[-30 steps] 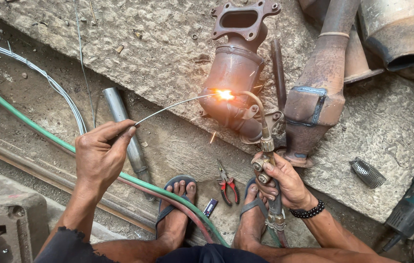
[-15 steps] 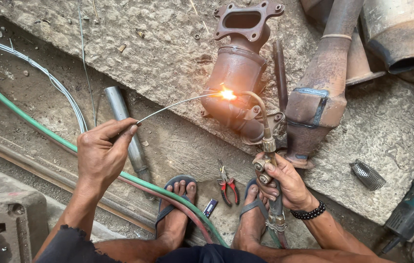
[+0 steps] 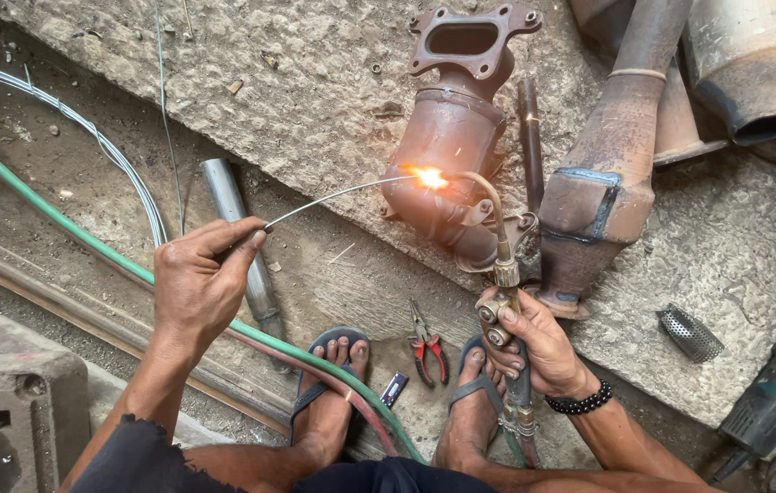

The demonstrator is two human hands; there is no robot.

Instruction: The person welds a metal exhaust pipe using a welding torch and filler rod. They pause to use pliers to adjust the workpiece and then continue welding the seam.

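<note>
Your left hand (image 3: 194, 285) is pinched shut on a thin filler rod (image 3: 338, 194), thumb and forefinger gripping its near end while the rod runs up and to the right until its tip meets the bright orange flame (image 3: 429, 177). Your right hand (image 3: 534, 342) is closed around the brass body of a gas torch (image 3: 500, 283), fingers wrapped over the valves, and the torch's curved neck arcs up and left so its nozzle sits at the same glowing spot. That spot lies on the lower side of a rusty catalytic converter (image 3: 450, 146), which rests on the rough concrete slab (image 3: 296, 100) with its flange (image 3: 472, 41) pointing away from you. Just to the right of it stands a second rusted exhaust part (image 3: 602, 196), with a dark narrow pipe (image 3: 530, 137) between the 2. A short grey steel tube (image 3: 240, 237) lies on the ground partly under your left hand, and a green hose (image 3: 50, 215) runs diagonally beneath your wrist toward your feet. Your 2 feet in blue sandals (image 3: 333, 374) frame red-handled pliers (image 3: 426, 345) and a small blue lighter (image 3: 393, 389) on the dirt. A black bead bracelet (image 3: 579, 402) circles your right wrist. Further right lie a perforated metal cone (image 3: 689, 333) and a teal angle grinder (image 3: 775, 393). A bundle of thin wire (image 3: 87, 141) curves along the upper left.
</note>
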